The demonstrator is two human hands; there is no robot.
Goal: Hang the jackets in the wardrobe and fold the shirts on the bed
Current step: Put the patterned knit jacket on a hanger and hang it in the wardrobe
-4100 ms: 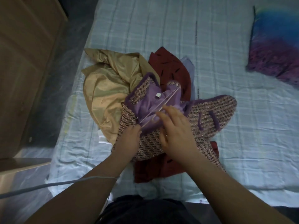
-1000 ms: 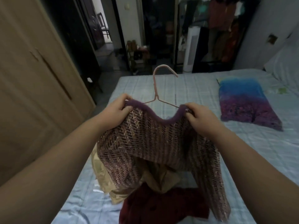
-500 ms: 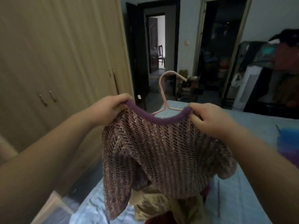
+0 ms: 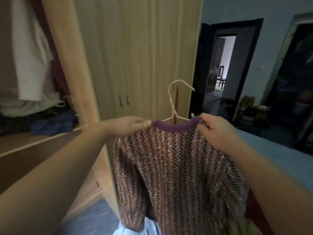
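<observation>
A woven pink-and-purple jacket [image 4: 177, 170] with a purple collar hangs on a pale wire hanger [image 4: 174, 99], held up in front of me. My left hand [image 4: 128, 126] pinches its left shoulder beside the collar. My right hand [image 4: 218, 131] grips its right shoulder. The hanger's hook stands upright above the collar. The wooden wardrobe [image 4: 135, 56] stands just behind the jacket, with an open compartment at the left where a white garment [image 4: 32, 61] hangs.
Folded dark and blue clothes [image 4: 52, 122] lie on the wardrobe's open shelf. The closed wardrobe doors carry two small handles [image 4: 124, 99]. The blue bed [image 4: 277, 150] lies to the right, with tan cloth [image 4: 240, 228] at its near edge. A dark doorway [image 4: 221, 65] opens beyond.
I have turned left from the bed toward the wardrobe, carrying the jacket on its hanger; the open compartment has come into view. Both hands keep their hold on the shoulders.
</observation>
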